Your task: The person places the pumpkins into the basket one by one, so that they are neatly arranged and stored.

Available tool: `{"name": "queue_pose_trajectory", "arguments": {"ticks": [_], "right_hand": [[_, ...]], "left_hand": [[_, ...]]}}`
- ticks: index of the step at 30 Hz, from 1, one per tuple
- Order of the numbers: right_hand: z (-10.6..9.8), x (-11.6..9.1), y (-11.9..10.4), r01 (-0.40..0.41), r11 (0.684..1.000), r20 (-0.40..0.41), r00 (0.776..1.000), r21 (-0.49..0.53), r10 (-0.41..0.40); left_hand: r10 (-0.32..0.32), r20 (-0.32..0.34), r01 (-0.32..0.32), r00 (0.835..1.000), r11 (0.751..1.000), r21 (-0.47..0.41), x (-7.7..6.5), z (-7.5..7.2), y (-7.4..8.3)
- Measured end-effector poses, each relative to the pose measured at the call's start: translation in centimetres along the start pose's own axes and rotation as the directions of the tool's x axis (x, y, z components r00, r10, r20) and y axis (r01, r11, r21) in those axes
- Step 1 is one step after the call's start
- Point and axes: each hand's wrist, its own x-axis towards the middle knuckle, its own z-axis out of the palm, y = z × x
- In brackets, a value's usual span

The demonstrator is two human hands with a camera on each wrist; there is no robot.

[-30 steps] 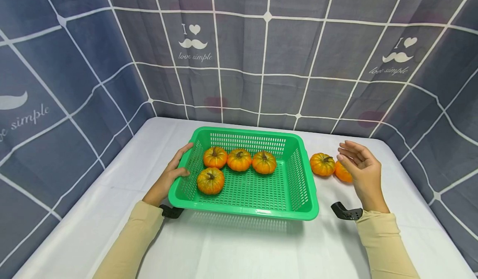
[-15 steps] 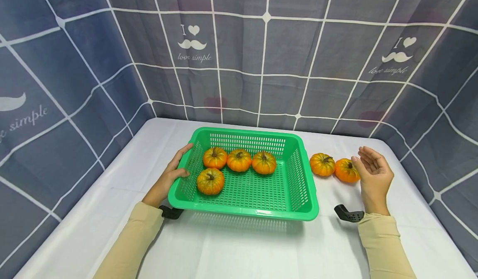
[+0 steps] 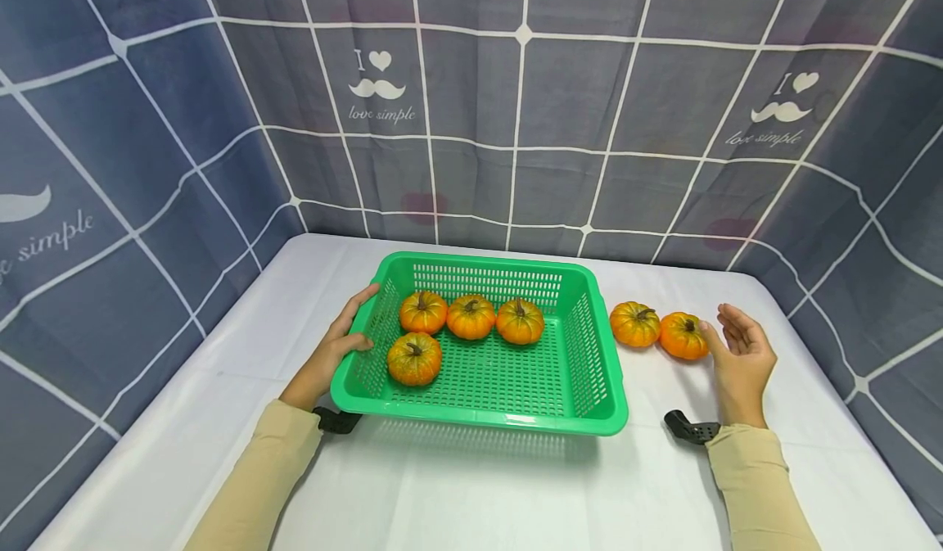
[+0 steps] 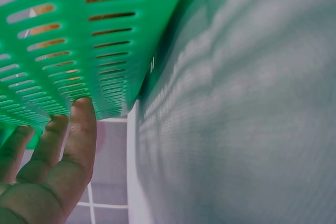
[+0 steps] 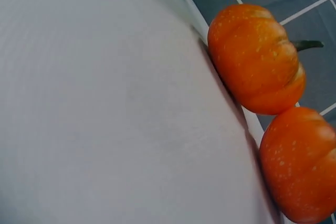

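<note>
My left hand (image 3: 324, 363) holds the left rim of a green plastic basket (image 3: 479, 418), thumb over the edge. In the left wrist view its fingertips (image 4: 81, 114) touch the slotted outer wall. Inside the basket sit several small orange pumpkins, three in a back row and one pumpkin (image 3: 414, 359) in front at the left. Two more lie on the table right of the basket: a yellow-streaked pumpkin (image 3: 634, 324) and a deeper orange pumpkin (image 3: 682, 336). My right hand (image 3: 742, 371) is just right of the orange one, fingers relaxed and holding nothing; whether the thumb touches it, I cannot tell.
A white cloth covers the table (image 3: 471, 494). Grey-blue checked curtain (image 3: 560, 125) hangs behind and at both sides. Black camera mounts sit at both wrists, the right mount (image 3: 691, 428) showing most. The basket's right half is bare green floor.
My right hand has moved right and a little nearer, from above the deeper orange pumpkin to its right side, uncovering it. Left hand, basket and pumpkins stay put.
</note>
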Motion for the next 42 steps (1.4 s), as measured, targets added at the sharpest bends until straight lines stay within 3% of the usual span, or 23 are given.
{"name": "queue_pose_trajectory", "arguments": {"ticks": [11,19,26,30,34,42], "right_hand": [[-0.9,0.1,1.1,-0.175,0.984,-0.022,0.984,-0.016,0.175],[-1.1,0.0,1.6,-0.228,0.972,-0.013,0.974,-0.054,0.228],[-1.3,0.0,1.7,-0.332,0.917,0.05,0.935,-0.219,0.35],[-1.2,0.2,1.5,-0.322,0.874,0.128,0.912,-0.364,0.39],[-1.2,0.3,1.4,-0.296,0.847,0.179,0.896,-0.44,0.406],[-1.3,0.2,1.4,-0.307,0.817,0.152,0.892,-0.488,0.426]], "left_hand": [[-0.005,-0.002,0.005,1.0,1.0,-0.006,0.1,0.0,-0.1],[0.004,-0.006,-0.004,1.0,1.0,0.016,0.1,-0.1,-0.1],[0.028,-0.005,-0.028,1.0,0.999,0.017,0.2,-0.1,-0.1],[0.051,-0.005,-0.051,0.999,0.999,0.004,0.2,-0.1,-0.1],[0.054,-0.007,-0.054,0.999,0.998,0.009,0.1,-0.1,0.0],[0.027,-0.008,-0.027,1.0,1.0,0.014,0.1,0.1,0.2]]}}
